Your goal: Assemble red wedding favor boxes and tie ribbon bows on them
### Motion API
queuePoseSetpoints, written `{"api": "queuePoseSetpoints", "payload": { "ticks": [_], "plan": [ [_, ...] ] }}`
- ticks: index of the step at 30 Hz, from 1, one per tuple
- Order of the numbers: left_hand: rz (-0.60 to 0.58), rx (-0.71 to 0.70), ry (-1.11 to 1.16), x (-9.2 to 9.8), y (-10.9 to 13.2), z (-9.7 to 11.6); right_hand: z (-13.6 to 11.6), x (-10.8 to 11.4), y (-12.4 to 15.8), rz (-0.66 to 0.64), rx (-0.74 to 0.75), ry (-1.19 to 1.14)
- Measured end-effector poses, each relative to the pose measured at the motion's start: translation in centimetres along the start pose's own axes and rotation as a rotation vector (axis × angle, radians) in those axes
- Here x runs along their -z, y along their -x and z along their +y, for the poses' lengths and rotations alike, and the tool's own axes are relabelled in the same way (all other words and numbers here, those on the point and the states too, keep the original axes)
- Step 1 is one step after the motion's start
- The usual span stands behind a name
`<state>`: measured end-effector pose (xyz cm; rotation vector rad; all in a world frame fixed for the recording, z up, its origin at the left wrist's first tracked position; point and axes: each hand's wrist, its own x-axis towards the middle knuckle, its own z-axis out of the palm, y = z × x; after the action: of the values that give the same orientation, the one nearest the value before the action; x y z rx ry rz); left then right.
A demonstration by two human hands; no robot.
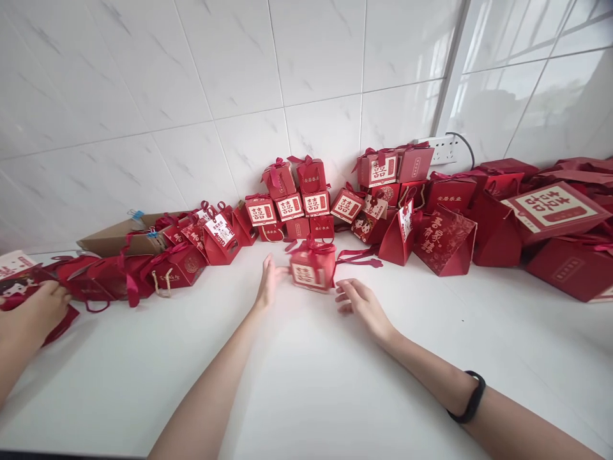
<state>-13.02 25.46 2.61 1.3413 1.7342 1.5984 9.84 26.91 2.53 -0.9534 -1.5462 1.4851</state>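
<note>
A red gift box (313, 267) with a white label and a ribbon bow stands on the white table (306, 370), slightly blurred. At its left side is my left hand (269, 281), fingers extended and holding nothing. My right hand (357, 303) is just to the right of the box, its fingers apart and slightly bent, with nothing in them. Dark red ribbon (359, 256) trails over the table to the right of the box. Behind it, small red boxes (290, 206) are stacked against the tiled wall.
Another person's hand (41, 313) touches a red box at the far left. A cardboard box (119, 236) sits behind a row of red boxes on the left. More red boxes (443, 239) crowd the right side. A power strip (444, 151) is on the wall.
</note>
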Motion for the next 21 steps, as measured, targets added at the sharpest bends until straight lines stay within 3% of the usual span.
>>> {"api": "queuePoseSetpoints", "payload": {
  "ticks": [4,10,15,19,21],
  "plan": [
    [-0.049,0.143,0.112,-0.6,1.0,1.8,-0.4,0.7,-0.2,0.191,0.019,-0.046],
    [-0.203,0.169,0.09,-3.4,3.2,2.9,0.0,2.0,-1.5,0.283,-0.046,-0.028],
    [-0.406,0.044,0.137,-4.8,4.9,3.8,0.1,2.5,-2.3,0.141,0.029,-0.153],
    [-0.336,0.182,0.069,-4.5,5.2,3.6,-0.7,2.4,-1.9,0.065,0.055,-0.216],
    [-0.309,0.1,0.133,-4.1,4.9,3.2,-1.1,2.5,-1.6,0.084,0.051,-0.259]
  ]
}}
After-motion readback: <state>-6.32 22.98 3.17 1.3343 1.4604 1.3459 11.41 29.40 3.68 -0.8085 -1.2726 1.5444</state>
